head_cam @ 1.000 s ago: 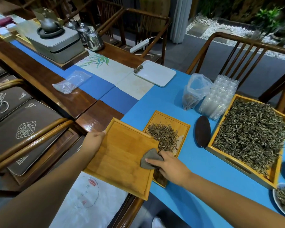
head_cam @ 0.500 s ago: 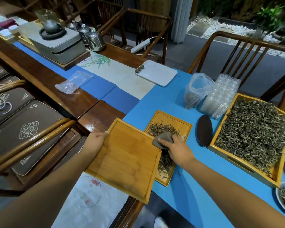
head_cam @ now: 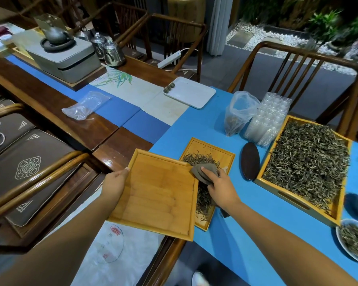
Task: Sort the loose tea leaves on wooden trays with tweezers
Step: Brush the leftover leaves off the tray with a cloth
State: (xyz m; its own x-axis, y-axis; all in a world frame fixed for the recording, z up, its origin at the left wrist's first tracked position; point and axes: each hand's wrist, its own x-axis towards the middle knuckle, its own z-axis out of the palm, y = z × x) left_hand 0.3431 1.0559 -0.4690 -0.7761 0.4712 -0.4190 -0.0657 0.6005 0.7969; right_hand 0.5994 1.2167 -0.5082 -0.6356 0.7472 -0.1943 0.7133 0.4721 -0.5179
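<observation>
My left hand (head_cam: 116, 182) grips the left rim of an empty bamboo tray (head_cam: 157, 195), held tilted over the table edge. Its right rim overlaps a smaller bamboo tray (head_cam: 225, 159) holding a loose pile of tea leaves (head_cam: 203, 195). My right hand (head_cam: 221, 186) holds a folded grey cloth (head_cam: 203, 172) at the empty tray's upper right corner, above the leaves. A large bamboo tray (head_cam: 298, 205) heaped with tea leaves (head_cam: 306, 159) sits to the right. No tweezers are visible.
A dark oval wooden piece (head_cam: 250, 162) lies between the trays. Behind stand a plastic bag (head_cam: 240, 112) and stacked clear cups (head_cam: 269, 118). A white tray (head_cam: 190, 91) sits farther back. Bowls of leaves (head_cam: 353, 240) are at the right edge. Wooden chairs surround the table.
My right hand has moved the grey cloth up from the empty tray's lower right area to its upper right corner, over the small tray's leaves. My left hand keeps holding the tray.
</observation>
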